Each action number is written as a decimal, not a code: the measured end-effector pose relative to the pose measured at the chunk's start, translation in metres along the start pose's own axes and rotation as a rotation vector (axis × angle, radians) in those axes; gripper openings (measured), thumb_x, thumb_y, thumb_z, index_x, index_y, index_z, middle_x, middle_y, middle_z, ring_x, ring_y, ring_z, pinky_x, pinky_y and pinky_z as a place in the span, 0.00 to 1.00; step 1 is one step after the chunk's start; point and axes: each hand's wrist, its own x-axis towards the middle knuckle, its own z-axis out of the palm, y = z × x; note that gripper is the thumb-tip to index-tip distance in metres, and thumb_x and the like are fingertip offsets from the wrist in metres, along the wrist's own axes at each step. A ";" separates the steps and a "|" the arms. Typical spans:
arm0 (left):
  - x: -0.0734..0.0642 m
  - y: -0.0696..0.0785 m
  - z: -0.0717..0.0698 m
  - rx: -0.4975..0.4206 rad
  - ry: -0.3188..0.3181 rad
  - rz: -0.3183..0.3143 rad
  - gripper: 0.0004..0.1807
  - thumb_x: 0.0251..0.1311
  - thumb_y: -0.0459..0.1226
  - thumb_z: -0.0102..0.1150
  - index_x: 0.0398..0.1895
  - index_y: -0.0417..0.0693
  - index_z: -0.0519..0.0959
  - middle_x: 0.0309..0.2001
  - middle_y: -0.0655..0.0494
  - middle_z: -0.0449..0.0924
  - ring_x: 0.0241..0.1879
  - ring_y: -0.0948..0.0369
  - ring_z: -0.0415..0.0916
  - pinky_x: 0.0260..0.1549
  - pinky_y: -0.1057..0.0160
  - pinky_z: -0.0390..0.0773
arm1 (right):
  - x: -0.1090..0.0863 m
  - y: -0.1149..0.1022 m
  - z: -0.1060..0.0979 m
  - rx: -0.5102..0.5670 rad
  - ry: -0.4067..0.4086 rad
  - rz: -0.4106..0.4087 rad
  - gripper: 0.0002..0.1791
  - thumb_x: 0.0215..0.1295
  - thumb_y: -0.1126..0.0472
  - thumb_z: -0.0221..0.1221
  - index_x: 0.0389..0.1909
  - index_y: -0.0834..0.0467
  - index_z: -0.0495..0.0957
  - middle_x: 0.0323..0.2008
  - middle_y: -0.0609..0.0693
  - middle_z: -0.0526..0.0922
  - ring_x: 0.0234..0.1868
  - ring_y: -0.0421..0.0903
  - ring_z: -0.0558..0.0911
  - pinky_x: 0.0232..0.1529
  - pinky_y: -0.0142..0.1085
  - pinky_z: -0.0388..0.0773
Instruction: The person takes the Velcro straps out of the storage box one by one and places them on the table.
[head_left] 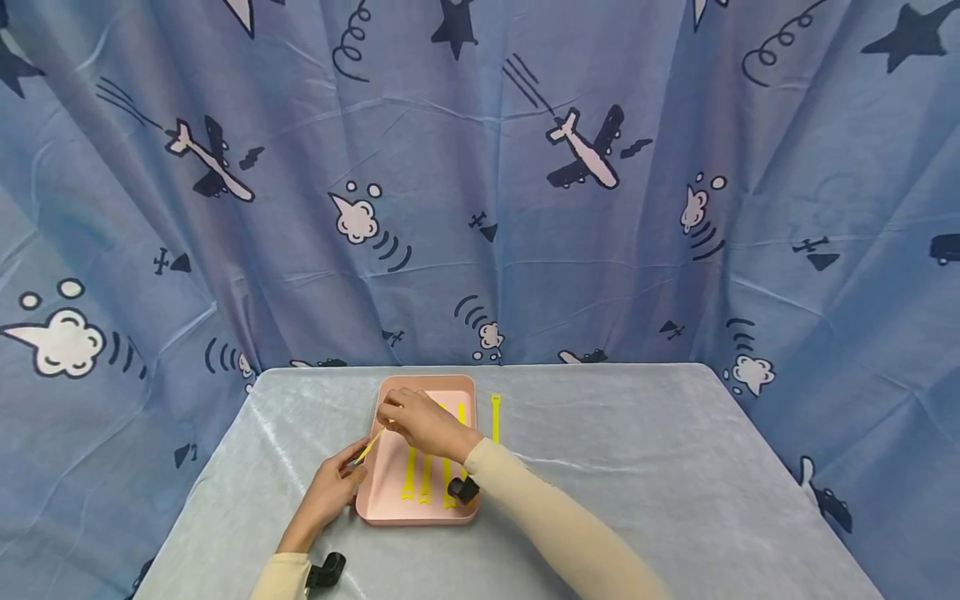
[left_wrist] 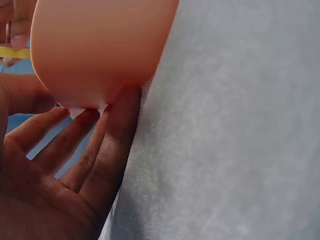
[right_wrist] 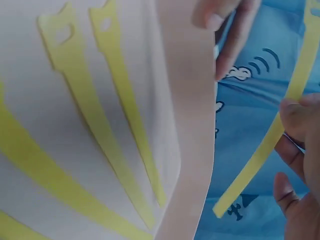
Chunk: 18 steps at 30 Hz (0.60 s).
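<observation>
The person wears long, plain, cream sleeves reaching the wrists: the left sleeve (head_left: 279, 577) off the near left corner of the pink tray (head_left: 412, 522), the right sleeve (head_left: 562, 525) running from the tray's right edge. Each wrist carries a small, black, rounded device: the left device (head_left: 327, 571) on the tray's near side, the right device (head_left: 462, 490) against its near right corner. Both hands are bare.
</observation>
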 end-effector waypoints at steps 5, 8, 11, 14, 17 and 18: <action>-0.001 0.001 0.000 -0.002 0.001 0.015 0.28 0.68 0.31 0.52 0.72 0.46 0.66 0.67 0.38 0.70 0.53 0.51 0.79 0.27 0.61 0.80 | -0.005 0.005 -0.002 0.164 0.077 0.052 0.03 0.69 0.60 0.59 0.40 0.50 0.74 0.40 0.42 0.76 0.46 0.40 0.74 0.51 0.34 0.71; -0.001 0.000 0.001 0.005 -0.003 0.000 0.28 0.69 0.32 0.51 0.73 0.47 0.65 0.68 0.39 0.68 0.55 0.50 0.77 0.28 0.61 0.80 | -0.008 0.006 -0.004 0.266 0.121 0.086 0.04 0.68 0.61 0.59 0.38 0.53 0.73 0.39 0.44 0.77 0.46 0.40 0.75 0.52 0.33 0.73; 0.000 -0.001 0.001 0.014 -0.006 -0.019 0.28 0.69 0.33 0.51 0.73 0.51 0.65 0.69 0.40 0.68 0.53 0.53 0.78 0.28 0.61 0.79 | -0.011 0.005 -0.005 0.400 0.163 0.157 0.05 0.68 0.63 0.59 0.37 0.54 0.71 0.38 0.46 0.77 0.44 0.40 0.75 0.50 0.32 0.75; 0.001 -0.001 0.001 0.023 -0.002 -0.022 0.28 0.69 0.34 0.51 0.73 0.52 0.66 0.68 0.41 0.69 0.50 0.55 0.78 0.27 0.61 0.79 | -0.014 0.004 -0.004 0.537 0.218 0.265 0.04 0.69 0.62 0.57 0.37 0.54 0.71 0.36 0.46 0.77 0.40 0.40 0.75 0.45 0.30 0.74; 0.001 -0.002 0.000 0.012 -0.006 -0.017 0.28 0.69 0.34 0.51 0.72 0.52 0.66 0.68 0.41 0.68 0.49 0.56 0.78 0.27 0.61 0.79 | -0.017 0.004 -0.004 0.648 0.281 0.363 0.03 0.70 0.62 0.57 0.38 0.54 0.72 0.35 0.48 0.79 0.38 0.40 0.75 0.41 0.30 0.72; 0.001 -0.002 0.000 0.008 -0.007 -0.013 0.28 0.69 0.34 0.51 0.72 0.51 0.66 0.68 0.41 0.69 0.48 0.56 0.78 0.26 0.61 0.79 | -0.018 0.004 -0.004 0.685 0.300 0.392 0.03 0.71 0.61 0.57 0.39 0.54 0.72 0.35 0.48 0.79 0.38 0.40 0.75 0.40 0.30 0.71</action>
